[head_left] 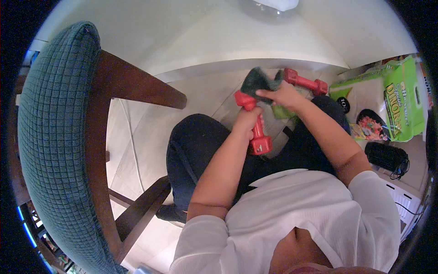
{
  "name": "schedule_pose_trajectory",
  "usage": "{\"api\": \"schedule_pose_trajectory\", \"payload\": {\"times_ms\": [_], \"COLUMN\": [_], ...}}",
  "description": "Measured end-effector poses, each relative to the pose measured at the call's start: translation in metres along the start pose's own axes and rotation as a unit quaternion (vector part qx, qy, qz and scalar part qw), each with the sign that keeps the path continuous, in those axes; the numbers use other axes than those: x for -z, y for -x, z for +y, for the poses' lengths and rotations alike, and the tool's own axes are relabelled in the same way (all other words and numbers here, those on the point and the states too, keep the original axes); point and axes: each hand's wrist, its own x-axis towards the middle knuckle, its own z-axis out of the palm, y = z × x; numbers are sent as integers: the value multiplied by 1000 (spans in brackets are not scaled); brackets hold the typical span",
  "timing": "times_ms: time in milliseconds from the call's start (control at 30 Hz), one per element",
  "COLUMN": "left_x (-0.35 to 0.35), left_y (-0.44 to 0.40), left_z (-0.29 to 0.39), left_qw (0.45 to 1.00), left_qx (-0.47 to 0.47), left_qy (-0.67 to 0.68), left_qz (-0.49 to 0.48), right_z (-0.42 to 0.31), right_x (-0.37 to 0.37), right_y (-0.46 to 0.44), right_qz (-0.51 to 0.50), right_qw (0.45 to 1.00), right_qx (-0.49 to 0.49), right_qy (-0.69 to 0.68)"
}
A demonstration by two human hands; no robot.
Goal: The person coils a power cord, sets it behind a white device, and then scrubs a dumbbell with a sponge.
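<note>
My left hand [248, 121] is wrapped round the handle of a red dumbbell [260, 143], held at a slant above my lap. In my right hand [285, 97] is a dark green cloth [255, 83], bunched up with its edge by the dumbbell's far head. Whether the cloth touches that head I cannot tell. A second red dumbbell [305, 82] lies on the floor beyond my right hand. Partly hidden under my right wrist is a light green item [282, 112], whose kind I cannot make out.
To the left stands a wooden chair with a teal checked cover [57, 137]. A green-and-clear rice bag [404, 100] is at the right, with a black brush-like object [387, 157] below it. A thin white cable [132, 141] runs along the tiled floor [150, 132]. A white wall [205, 36] rises ahead.
</note>
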Motion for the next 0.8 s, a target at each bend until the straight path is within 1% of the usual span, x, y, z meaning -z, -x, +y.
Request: {"api": "schedule_pose_trajectory", "payload": {"times_ms": [67,133,167,233,333,433,533,800], "left_x": [2,3,4,4,2,3,4,7], "left_y": [2,-2,-4,-7,-1,2,0,-5], "left_z": [-2,-4,-5,-8,-4,-1,-4,-6], "left_qw": [999,999,999,999,999,999,1000,999], "left_qx": [-12,-7,-16,-31,-24,-15,-12,-30], "left_qy": [-31,-36,-37,-38,-13,-17,-10,-9], "left_qz": [5,6,7,7,22,28,20,22], "right_z": [22,22,24,3,16,10,23,18], "right_x": [-16,-24,-25,-24,-34,-38,-48,-53], "right_y": [-19,-22,-22,-6,-19,-15,-27,-29], "right_qz": [28,70,51,15,46,78,115,127], "right_qw": [993,970,979,991,983,977,969,962], "right_qx": [108,218,175,88,116,115,132,123], "right_qy": [33,85,90,100,131,160,172,206]}}
